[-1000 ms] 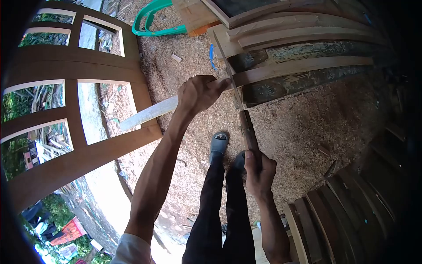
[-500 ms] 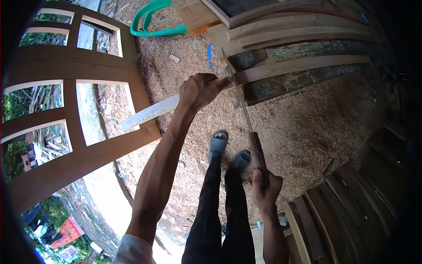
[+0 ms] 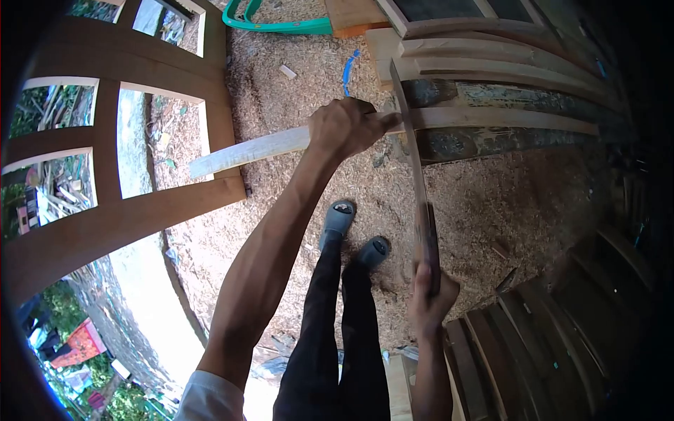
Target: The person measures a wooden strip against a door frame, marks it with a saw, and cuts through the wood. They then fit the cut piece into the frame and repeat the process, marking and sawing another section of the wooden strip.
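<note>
A handsaw [image 3: 415,165] lies across a long pale wooden strip [image 3: 246,153], its narrow blade edge-on to me and its tip pointing away. My right hand [image 3: 433,303] is closed around the saw's handle, low in the view. Just left of the blade, my left hand [image 3: 345,128] grips the strip from above, thumb stretched toward the blade. Right of the saw, the strip rests on weathered, dark timber [image 3: 449,142]; its left end sticks out past my left hand. Whether the blade has cut into the wood cannot be made out.
A brown wooden frame with openings [image 3: 158,209] stands on the left. Stacked boards [image 3: 505,59] lie at upper right, more planks [image 3: 491,337] at lower right. A green plastic piece [image 3: 281,27] and blue strip [image 3: 347,74] lie on the shaving-covered ground [image 3: 484,203] near my sandalled feet.
The view has shifted, so my hands, the saw and the strip appear farther right. My left hand keeps its hold on the strip, and the saw stays across it in my right hand.
</note>
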`<state>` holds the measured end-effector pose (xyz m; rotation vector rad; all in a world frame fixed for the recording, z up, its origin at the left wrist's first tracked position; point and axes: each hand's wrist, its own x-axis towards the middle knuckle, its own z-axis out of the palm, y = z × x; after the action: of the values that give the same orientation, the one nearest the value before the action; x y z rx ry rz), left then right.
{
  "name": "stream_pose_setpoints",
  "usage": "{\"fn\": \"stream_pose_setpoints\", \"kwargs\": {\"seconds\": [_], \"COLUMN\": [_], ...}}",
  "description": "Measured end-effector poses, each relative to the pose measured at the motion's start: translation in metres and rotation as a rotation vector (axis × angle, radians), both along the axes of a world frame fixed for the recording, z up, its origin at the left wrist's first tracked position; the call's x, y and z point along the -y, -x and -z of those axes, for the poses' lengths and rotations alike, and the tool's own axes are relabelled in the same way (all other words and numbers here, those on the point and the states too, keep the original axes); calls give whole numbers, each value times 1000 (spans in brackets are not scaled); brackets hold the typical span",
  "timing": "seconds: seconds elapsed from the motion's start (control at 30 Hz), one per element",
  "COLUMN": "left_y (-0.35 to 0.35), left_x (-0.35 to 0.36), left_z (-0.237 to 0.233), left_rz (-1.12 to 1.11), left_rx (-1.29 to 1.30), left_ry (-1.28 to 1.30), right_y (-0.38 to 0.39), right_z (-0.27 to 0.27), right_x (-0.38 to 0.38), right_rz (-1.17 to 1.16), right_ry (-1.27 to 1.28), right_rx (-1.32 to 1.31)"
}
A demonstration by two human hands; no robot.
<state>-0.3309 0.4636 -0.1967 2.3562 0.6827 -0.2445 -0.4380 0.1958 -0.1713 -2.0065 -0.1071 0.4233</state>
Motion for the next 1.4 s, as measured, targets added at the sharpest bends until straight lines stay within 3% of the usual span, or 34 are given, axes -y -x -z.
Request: {"fn": "stream_pose_setpoints", "kwargs": {"seconds": [0.1, 0.2, 0.37, 0.6, 0.87, 1.1, 1.27, 1.4], "left_y": [-1, 0, 0, 0, 0, -2, 0, 2], "left_x": [0, 0, -1, 1, -1, 1, 0, 6], "left_z": [1, 2, 3, 2, 4, -7, 1, 0], "left_rz": [0, 15, -14, -32, -15, -14, -11, -59], "left_rx": [1, -41, 44, 5, -2, -80, -9, 25], "left_ry": [-4, 16, 25, 4, -37, 42, -5, -9], "right_y": [-52, -52, 18, -53, 15, -71, 5, -19], "right_z": [4, 2, -4, 6, 5, 0, -9, -3], "right_x": [-42, -39, 26, -41, 16, -56, 15, -11], "right_rz": [-71, -89, -73, -82, -86, -89, -116, -68], "right_ry": [-8, 23, 106, -9, 53, -47, 85, 26], "right_rx": [42, 29, 95, 114, 157, 18, 67, 49]}}
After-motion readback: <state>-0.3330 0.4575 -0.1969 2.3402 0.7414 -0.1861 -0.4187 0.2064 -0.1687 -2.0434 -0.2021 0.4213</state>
